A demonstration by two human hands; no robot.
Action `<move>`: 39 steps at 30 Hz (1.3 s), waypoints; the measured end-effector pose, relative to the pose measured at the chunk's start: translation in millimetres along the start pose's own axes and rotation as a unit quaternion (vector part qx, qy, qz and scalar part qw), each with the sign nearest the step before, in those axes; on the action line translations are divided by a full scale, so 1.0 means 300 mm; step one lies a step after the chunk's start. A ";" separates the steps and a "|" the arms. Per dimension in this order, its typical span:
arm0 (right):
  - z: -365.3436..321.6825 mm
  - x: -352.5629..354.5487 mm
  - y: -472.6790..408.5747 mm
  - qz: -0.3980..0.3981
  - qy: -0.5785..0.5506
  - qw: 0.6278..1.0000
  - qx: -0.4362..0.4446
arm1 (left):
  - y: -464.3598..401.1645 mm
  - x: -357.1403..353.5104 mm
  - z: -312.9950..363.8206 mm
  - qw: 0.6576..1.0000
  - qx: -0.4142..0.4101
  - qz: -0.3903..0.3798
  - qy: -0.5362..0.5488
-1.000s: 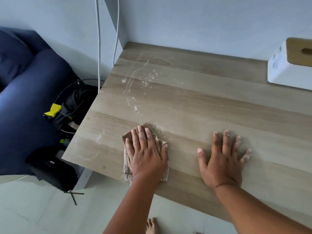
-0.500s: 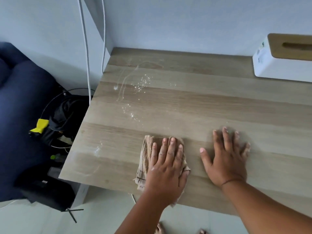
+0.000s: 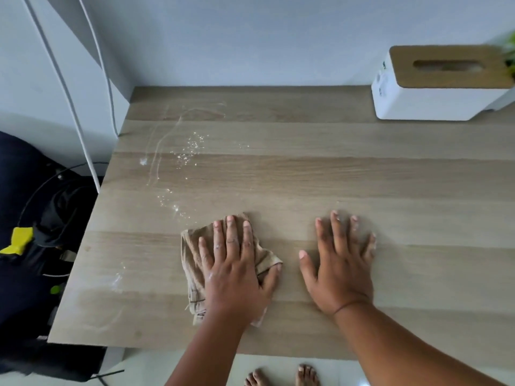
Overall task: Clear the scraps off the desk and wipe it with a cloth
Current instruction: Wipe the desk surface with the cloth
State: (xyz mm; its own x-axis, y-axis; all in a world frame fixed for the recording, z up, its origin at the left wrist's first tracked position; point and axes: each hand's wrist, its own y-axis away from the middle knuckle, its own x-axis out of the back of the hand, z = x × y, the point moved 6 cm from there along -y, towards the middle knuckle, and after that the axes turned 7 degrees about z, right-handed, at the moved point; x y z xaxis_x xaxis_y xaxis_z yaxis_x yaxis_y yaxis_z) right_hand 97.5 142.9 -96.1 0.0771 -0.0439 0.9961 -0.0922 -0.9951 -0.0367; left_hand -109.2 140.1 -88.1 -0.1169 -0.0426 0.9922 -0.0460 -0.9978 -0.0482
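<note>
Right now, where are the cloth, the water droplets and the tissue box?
cloth (image 3: 195,254), head view, bare folded part left of the fingers.
water droplets (image 3: 189,151), head view, middle of the scatter.
tissue box (image 3: 418,103), head view, white front wall.

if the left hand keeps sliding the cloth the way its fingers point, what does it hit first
Probably the water droplets just beyond the cloth under the left hand; past them only bare desk up to the wall, as far as this view shows.

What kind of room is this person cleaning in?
Probably a home room, a bedroom or study: a wooden desk stands against a plain wall, a white tissue box with a wooden lid sits on it, and the person's bare feet show on the tiled floor.
</note>
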 end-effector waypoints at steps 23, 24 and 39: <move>0.004 0.007 -0.003 -0.005 -0.011 1.000 -0.009 | -0.050 0.006 0.013 1.000 -0.006 -0.009 0.008; 0.005 0.009 -0.002 -0.005 -0.011 1.000 -0.009 | -0.085 0.000 0.051 0.999 -0.026 -0.018 0.011; 0.001 0.011 -0.002 -0.005 -0.015 1.000 -0.003 | 0.094 0.044 -0.052 0.983 -0.165 0.039 0.069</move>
State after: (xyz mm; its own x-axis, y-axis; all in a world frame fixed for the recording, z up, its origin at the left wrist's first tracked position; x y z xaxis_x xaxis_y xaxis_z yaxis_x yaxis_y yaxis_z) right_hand 98.1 143.5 -92.8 0.1083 -0.0365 0.9934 -0.0981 -0.9948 -0.0258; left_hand -127.6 112.3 -78.2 -0.2649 -0.0891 0.9601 -0.3480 -0.9198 -0.1814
